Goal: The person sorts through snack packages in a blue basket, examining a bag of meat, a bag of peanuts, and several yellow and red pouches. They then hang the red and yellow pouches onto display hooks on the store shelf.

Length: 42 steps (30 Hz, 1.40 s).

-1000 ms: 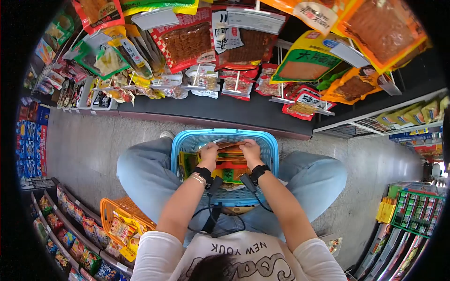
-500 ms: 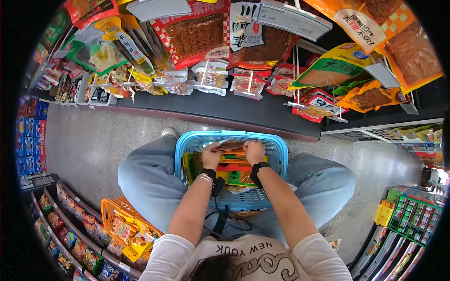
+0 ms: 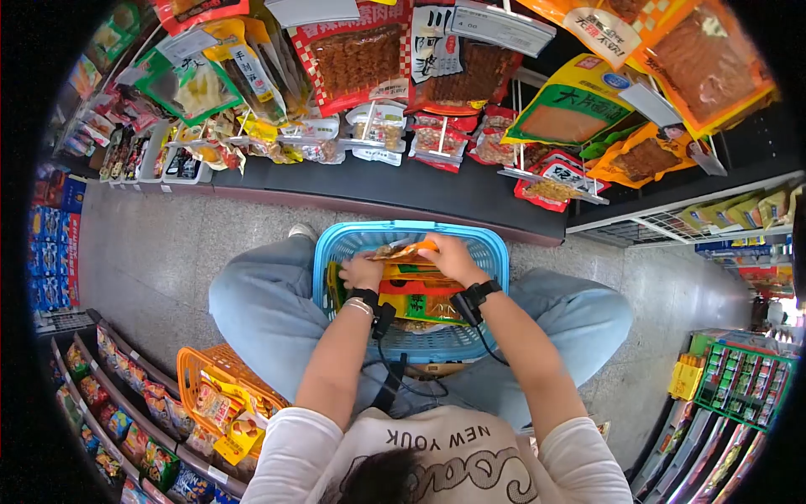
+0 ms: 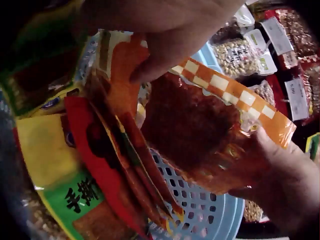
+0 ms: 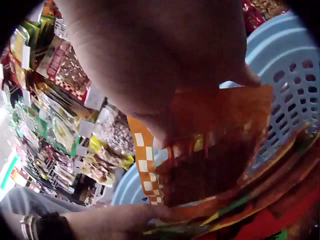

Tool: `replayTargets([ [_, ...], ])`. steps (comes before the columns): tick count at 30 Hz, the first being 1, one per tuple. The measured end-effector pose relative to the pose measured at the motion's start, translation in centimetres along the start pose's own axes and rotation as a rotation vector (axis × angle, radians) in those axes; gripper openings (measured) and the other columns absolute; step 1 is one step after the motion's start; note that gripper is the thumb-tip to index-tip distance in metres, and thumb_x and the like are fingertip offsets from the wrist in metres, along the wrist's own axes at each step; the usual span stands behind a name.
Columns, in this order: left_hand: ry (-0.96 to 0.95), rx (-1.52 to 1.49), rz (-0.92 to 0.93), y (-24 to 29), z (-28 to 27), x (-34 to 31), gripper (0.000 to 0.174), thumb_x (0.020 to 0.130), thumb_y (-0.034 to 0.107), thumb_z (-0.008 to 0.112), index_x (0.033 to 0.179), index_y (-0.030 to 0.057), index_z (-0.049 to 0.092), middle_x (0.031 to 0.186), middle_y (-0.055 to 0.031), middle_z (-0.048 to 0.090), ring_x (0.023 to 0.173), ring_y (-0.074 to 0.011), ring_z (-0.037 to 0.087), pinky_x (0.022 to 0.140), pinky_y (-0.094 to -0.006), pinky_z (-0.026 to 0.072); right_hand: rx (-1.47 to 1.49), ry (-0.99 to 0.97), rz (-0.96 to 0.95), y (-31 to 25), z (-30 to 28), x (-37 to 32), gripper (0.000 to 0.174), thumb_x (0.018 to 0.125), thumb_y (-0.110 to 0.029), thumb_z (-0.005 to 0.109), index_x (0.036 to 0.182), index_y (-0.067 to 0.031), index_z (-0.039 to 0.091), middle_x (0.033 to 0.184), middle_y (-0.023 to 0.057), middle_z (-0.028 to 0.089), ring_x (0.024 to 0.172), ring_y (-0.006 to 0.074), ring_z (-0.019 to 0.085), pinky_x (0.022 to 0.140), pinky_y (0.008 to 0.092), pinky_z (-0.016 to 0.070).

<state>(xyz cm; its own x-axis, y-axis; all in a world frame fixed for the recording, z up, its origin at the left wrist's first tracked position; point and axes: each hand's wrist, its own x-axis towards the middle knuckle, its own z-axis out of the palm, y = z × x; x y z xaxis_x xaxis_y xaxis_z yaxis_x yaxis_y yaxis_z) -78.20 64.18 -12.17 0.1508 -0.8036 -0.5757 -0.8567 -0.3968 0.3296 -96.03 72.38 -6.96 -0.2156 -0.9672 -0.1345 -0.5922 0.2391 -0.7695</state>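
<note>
An orange snack packet [image 4: 192, 120] with a checkered border and dark red-brown contents is tilted up over the blue basket [image 3: 413, 225]. My right hand [image 3: 453, 258] grips it by its right end, thumb lying on the front in the left wrist view. My left hand [image 3: 363, 274] is at the opposite end, a finger [image 4: 145, 72] bent over orange packaging there; its thumb is hidden. Below, a row of packets stands on edge in the basket, among them a red packet [image 4: 102, 155] and a yellow-green packet [image 4: 55, 165].
Hanging snack bags and price tags fill the shelf [image 3: 369, 181] in front. An orange basket [image 3: 186, 382] with yellow packages stands on the floor at left, near racks of snacks [image 3: 138, 412]. The person's jeans-clad legs [image 3: 260, 307] flank the blue basket.
My right hand has turned and risen slightly, bringing the packet's orange end up into view. The left hand has shifted slightly left and down. The head view has tilted slightly.
</note>
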Motion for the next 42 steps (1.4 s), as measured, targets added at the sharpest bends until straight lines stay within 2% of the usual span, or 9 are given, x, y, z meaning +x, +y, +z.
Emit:
replayTargets([
  [6,-0.235,0.229,0.386,4.9,-5.3,-5.5,0.046,0.062,0.044,0.077,0.104,0.0298,0.069,0.147,-0.0095,0.025,0.133,-0.0402,0.020,0.105,-0.0632,0.0106,0.049,-0.012,-0.010,-2.8,-5.2,-0.7,0.028,0.081,-0.026,0.065,0.098,-0.0034,0.061,0.087,0.0178,0.064,0.083,0.0348,0.061,0.071,0.0411,0.0461],
  [7,-0.091,0.269,0.564,4.9,-5.2,-6.3,0.046,0.063,0.046,0.077,0.101,0.0196,0.071,0.132,-0.0138,0.048,0.122,-0.0363,0.042,0.101,-0.0561,0.0283,0.044,-0.005,-0.024,-3.2,-5.8,-1.0,0.028,0.081,-0.026,0.066,0.097,-0.0030,0.061,0.087,0.0179,0.064,0.083,0.0350,0.061,0.071,0.0416,0.0460],
  [11,-0.509,-0.078,0.900,4.8,-5.6,-4.7,0.039,0.076,0.038,0.072,0.094,0.0041,0.068,0.074,-0.0124,0.068,0.069,-0.0240,0.065,0.068,-0.0337,0.0482,-0.053,0.082,-0.056,-6.8,-8.4,-2.2,0.027,0.080,-0.025,0.067,0.091,-0.0013,0.060,0.085,0.0168,0.064,0.083,0.0352,0.061,0.072,0.0410,0.0461],
  [19,-0.839,-0.570,0.648,6.9,-12.8,-9.8,0.033,0.087,0.022,0.065,0.111,0.0002,0.060,0.103,-0.0035,0.064,0.092,-0.0106,0.058,0.082,-0.0278,0.0462,0.096,0.712,-0.135,-6.5,-11.4,-3.4,0.053,0.073,-0.016,0.076,0.117,-0.0016,0.049,0.110,0.0138,0.060,0.105,0.0249,0.057,0.092,0.0352,0.0441],
  [24,-1.050,-0.859,0.564,8.6,-13.2,-9.1,0.033,0.090,0.017,0.059,0.118,-0.0012,0.054,0.111,-0.0073,0.062,0.096,-0.0149,0.060,0.086,-0.0320,0.0484,0.881,-0.035,0.196,-6.6,-13.4,-4.9,0.047,0.080,-0.014,0.071,0.121,-0.0029,0.050,0.109,0.0033,0.061,0.100,0.0119,0.057,0.090,0.0298,0.0444],
  [33,-1.004,-1.000,0.512,10.5,-13.1,-8.8,0.035,0.092,0.020,0.057,0.120,0.0003,0.051,0.115,-0.0053,0.059,0.107,-0.0170,0.054,0.094,-0.0345,0.0420,0.816,0.073,0.070,-5.1,-12.0,-3.4,0.031,0.081,-0.007,0.069,0.108,0.0019,0.058,0.101,0.0028,0.064,0.086,0.0084,0.058,0.077,0.0247,0.0486],
  [38,-0.973,-1.148,0.627,10.7,-14.0,-10.0,0.048,0.090,0.021,0.051,0.133,0.0042,0.041,0.129,-0.0104,0.048,0.117,-0.0207,0.047,0.101,-0.0365,0.0335,0.545,0.204,-0.280,-5.0,-13.2,-2.8,0.021,0.073,-0.004,0.071,0.093,-0.0060,0.067,0.102,0.0052,0.066,0.103,0.0211,0.057,0.091,0.0350,0.0436],
  [39,-1.231,-1.365,0.615,10.3,-13.8,-9.1,0.057,0.087,0.025,0.046,0.139,0.0059,0.035,0.133,-0.0137,0.044,0.118,-0.0260,0.046,0.104,-0.0389,0.0314,0.442,0.245,-0.435,-4.8,-13.4,-2.7,0.019,0.070,-0.003,0.071,0.089,-0.0081,0.068,0.104,0.0059,0.066,0.108,0.0243,0.056,0.094,0.0375,0.0416],
  [42,-1.219,-1.266,0.241,10.2,-13.6,-8.3,0.060,0.091,0.038,0.045,0.137,0.0024,0.032,0.138,-0.0141,0.041,0.123,-0.0297,0.043,0.103,-0.0432,0.0346,0.407,0.256,-0.416,-5.1,-13.0,-3.0,0.012,0.066,-0.006,0.073,0.076,-0.0123,0.069,0.112,0.0079,0.063,0.124,0.0323,0.043,0.104,0.0452,0.0293],
])
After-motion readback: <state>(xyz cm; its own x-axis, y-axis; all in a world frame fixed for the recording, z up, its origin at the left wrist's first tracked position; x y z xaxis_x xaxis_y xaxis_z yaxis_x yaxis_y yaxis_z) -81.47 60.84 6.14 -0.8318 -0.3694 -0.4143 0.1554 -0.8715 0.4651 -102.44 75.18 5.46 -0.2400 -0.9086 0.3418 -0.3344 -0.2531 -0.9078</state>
